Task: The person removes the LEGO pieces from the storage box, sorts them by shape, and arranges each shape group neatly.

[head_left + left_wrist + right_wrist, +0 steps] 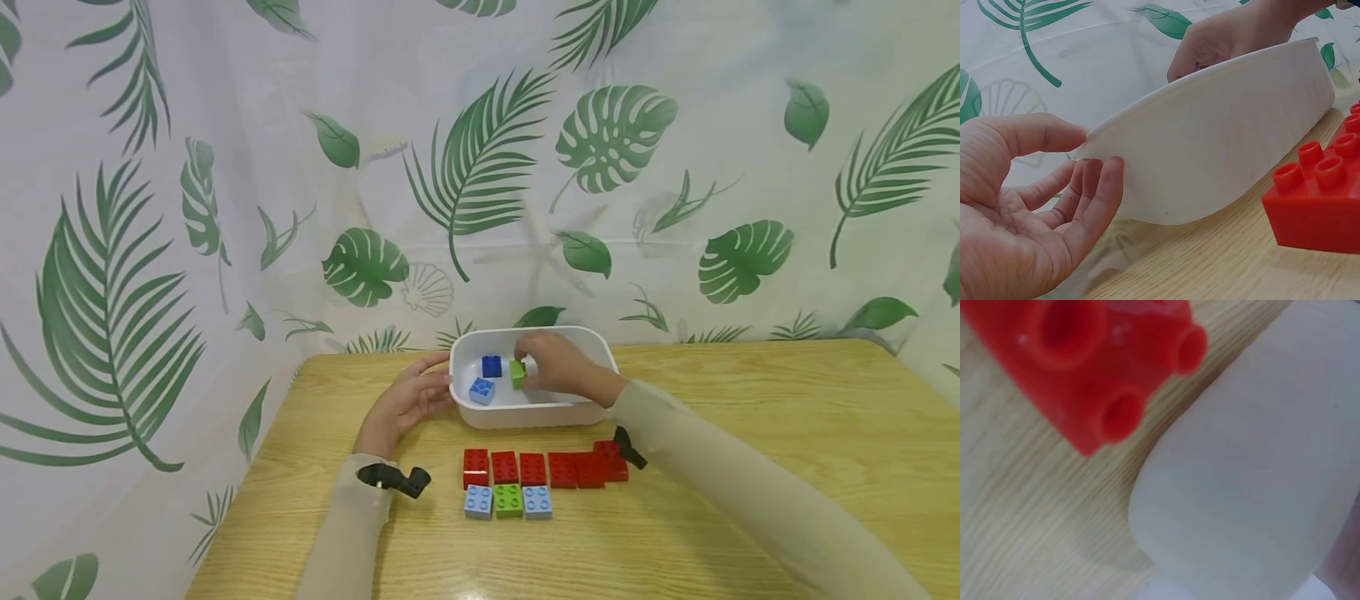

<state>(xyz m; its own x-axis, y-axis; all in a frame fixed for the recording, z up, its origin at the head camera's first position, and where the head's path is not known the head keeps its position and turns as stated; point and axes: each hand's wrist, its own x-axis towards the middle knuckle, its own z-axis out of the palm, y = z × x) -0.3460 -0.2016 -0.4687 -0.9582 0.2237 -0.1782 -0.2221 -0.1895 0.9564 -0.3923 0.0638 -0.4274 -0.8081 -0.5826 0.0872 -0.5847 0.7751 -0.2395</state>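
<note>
A white tub (495, 415) stands near the back of the table. With thumb and curled fingertips my left hand (408, 400) holds its left end; in the left wrist view the thumb meets the rim. Inside the tub, my right hand (558, 364) pinches a lime green brick (517, 375). To the left of that brick lie a dark blue brick (491, 367) and a patterned light blue brick (482, 391). The right wrist view shows the tub's outer wall (1241, 469) but hides the right fingers.
Before the tub runs a row of several red bricks (533, 469), its right end partly behind a black wrist mount (630, 447). Nearer me, a green brick (508, 501) sits between light blue bricks (478, 502). A leaf-patterned cloth (510, 208) hangs behind the wooden table (720, 433).
</note>
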